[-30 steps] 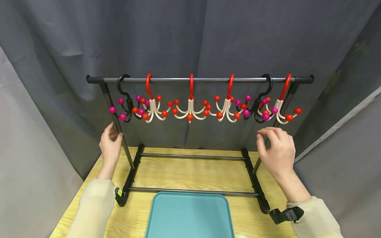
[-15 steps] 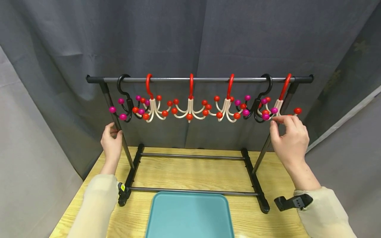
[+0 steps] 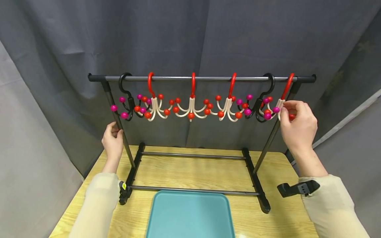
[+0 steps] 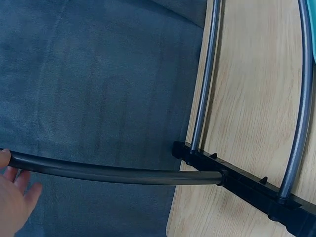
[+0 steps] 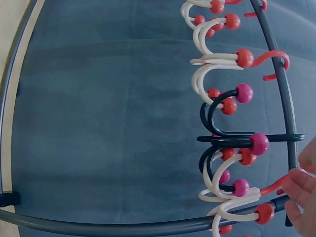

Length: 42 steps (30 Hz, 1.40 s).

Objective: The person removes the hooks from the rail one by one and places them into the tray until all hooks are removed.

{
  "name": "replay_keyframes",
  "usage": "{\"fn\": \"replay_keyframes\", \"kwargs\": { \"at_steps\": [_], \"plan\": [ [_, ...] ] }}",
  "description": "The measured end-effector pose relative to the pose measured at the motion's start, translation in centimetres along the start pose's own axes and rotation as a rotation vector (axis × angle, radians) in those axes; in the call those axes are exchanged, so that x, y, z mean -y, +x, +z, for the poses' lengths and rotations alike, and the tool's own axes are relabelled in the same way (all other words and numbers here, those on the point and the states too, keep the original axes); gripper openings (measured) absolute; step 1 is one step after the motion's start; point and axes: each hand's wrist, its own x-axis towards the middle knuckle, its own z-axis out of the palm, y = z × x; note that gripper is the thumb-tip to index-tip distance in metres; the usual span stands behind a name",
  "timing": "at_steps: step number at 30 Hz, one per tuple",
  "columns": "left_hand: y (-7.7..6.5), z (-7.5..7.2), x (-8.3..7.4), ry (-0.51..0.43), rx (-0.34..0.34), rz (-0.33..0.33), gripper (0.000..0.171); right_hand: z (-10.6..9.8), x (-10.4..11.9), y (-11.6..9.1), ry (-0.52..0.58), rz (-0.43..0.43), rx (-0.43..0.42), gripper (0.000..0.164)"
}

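"What's hard to see?"

"My left hand (image 3: 113, 140) holds the left pole (image 3: 126, 145) between thumb and fingers, but its wrist view cuts much of that hand off. The blue tray (image 3: 190, 215) on the tabletop (image 3: 193, 172) is cut off too. My right hand (image 3: 299, 127) hides part of the last hanger (image 3: 285, 92), at the right end of the bar (image 3: 172, 78). I can't tell if I pinch it or just touch it."

"What's new?"

"My right hand was lower before; now it's up there."
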Motion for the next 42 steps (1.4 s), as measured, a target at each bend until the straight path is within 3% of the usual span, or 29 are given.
{"fn": "replay_keyframes", "kwargs": {
  "at_steps": [12, 19, 26, 35, 42],
  "plan": [
    [0.3, 0.2, 0.4, 0.054, 0.028, 0.001, 0.035, 0.4, -0.5, 3.0, -0.051, 0.132, 0.043, 0.034],
    [0.1, 0.3, 0.3, 0.091, 0.047, 0.031, 0.034, 0.7, -0.7, 4.9, -0.074, 0.147, 0.084, 0.039],
    [0.1, 0.3, 0.2, 0.110, 0.065, 0.018, 0.034, 0.8, -0.9, 5.7, -0.042, 0.212, 0.099, 0.032],
    [0.3, 0.4, 0.3, 0.113, 0.066, 0.035, 0.034, 1.1, -0.7, 6.2, 0.003, 0.290, 0.130, 0.036],
    [0.2, 0.4, 0.1, 0.124, 0.086, 0.019, 0.034, 0.9, -0.1, 6.4, 0.102, 0.354, 0.083, 0.029]
  ]
}}
